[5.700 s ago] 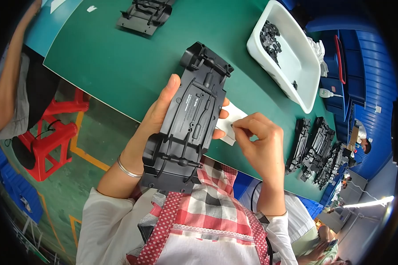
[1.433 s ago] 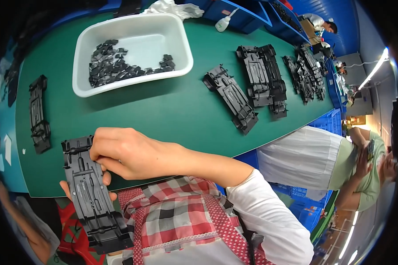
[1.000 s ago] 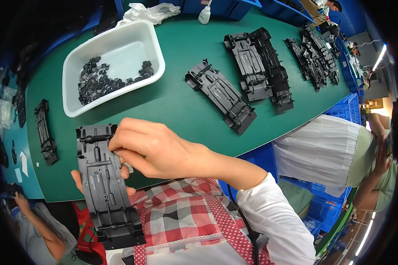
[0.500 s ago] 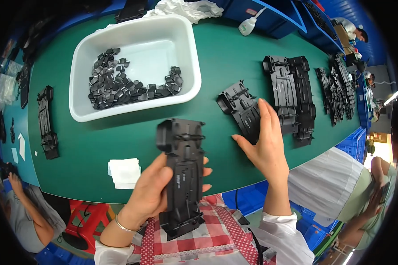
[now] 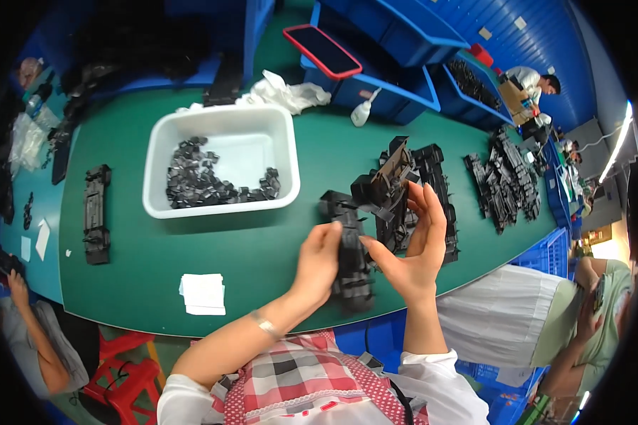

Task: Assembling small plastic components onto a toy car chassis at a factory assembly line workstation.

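Green covers the wide table point(image 5: 138, 290), its far edge lined with blue bins point(image 5: 397, 99). A deep white tub point(image 5: 223, 211) sits left of the middle, toward the far edge. Near the right edge lies a pile of dark parts point(image 5: 507, 184), and near the left edge a lone chassis point(image 5: 96, 212). Over the table, close to the near edge, is a black chassis point(image 5: 351, 251), blurred, with the left hand point(image 5: 315, 265) clamped on it. Just beyond, the right hand point(image 5: 415, 269) curves about a tilted chassis point(image 5: 393, 166), thumb and fingers spread; whether it grips I cannot tell. The hands are apart but close. White squares point(image 5: 203, 294) lie by the near edge, a small bottle point(image 5: 361, 113) before the bins, and black pieces point(image 5: 220, 188) inside the tub.
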### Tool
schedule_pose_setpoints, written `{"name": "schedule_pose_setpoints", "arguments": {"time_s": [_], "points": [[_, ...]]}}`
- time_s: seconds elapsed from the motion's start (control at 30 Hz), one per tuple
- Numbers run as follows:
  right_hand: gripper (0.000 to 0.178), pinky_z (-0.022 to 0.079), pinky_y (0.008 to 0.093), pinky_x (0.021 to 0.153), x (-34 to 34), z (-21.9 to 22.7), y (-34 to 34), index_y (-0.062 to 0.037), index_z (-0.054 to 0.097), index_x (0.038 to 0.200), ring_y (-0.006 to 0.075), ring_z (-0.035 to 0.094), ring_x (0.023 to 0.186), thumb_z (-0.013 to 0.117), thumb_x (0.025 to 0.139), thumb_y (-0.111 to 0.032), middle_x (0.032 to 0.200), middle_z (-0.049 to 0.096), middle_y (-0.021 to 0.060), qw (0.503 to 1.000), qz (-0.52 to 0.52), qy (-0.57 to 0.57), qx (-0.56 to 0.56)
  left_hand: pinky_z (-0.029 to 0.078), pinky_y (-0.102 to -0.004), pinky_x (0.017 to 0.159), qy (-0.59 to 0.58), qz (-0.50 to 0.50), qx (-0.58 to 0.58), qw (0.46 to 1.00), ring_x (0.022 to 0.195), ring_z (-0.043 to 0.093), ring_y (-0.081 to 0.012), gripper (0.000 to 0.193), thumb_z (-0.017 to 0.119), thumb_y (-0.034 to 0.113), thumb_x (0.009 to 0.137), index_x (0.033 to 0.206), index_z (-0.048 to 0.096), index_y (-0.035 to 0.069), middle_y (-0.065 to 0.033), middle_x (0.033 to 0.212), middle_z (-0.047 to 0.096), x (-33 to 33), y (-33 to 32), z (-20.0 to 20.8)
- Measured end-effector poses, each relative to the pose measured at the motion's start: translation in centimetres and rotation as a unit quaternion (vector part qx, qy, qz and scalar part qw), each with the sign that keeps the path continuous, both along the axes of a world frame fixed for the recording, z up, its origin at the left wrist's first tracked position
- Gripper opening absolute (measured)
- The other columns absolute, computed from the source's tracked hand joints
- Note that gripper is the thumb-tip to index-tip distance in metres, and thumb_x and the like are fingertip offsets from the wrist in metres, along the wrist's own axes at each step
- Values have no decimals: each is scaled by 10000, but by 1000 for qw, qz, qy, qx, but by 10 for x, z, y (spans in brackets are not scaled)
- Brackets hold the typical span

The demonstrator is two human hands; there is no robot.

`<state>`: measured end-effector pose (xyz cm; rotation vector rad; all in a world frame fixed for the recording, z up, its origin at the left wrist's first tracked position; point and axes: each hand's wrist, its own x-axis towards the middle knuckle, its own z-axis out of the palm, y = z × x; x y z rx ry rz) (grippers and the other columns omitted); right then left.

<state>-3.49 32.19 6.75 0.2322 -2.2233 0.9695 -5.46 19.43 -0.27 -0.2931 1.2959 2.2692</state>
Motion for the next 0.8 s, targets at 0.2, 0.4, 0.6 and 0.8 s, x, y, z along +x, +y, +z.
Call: {"name": "schedule_pose_setpoints", "arguments": {"time_s": [0.2,0.4,0.6,0.8], "points": [[909,464,353,906,-24,21,-45,44,369,1358,290,535,1148,862,604,-81,1287,486,194,989,145,17,-37,478,-306,856,325,23,-167,931,1062,596,-199,269,554,160,951,1147,571,-22,-145,1140,586,-2,-56,25],[935,472,377,860,-47,39,-183,41,352,1358,324,496,1128,862,584,-73,1249,458,202,960,277,25,3,417,-345,1023,420,178,-39,889,1199,532,-234,489,602,110,920,1344,433,-66,-164,1317,518,36,-212,84],[998,402,439,979,-47,1,-351,86,245,1400,399,470,1146,840,613,-65,1264,428,259,882,472,-5,-8,501,-214,645,292,515,-297,750,746,582,-49,228,665,78,889,1052,656,-81,-29,835,677,66,-316,48],[760,404,466,949,-47,-21,-448,68,392,1299,407,453,1138,804,677,-76,1267,428,250,856,511,56,53,473,-201,608,191,586,-378,691,691,557,-23,219,659,105,894,1042,671,-56,-10,760,671,78,-433,-9]]}}
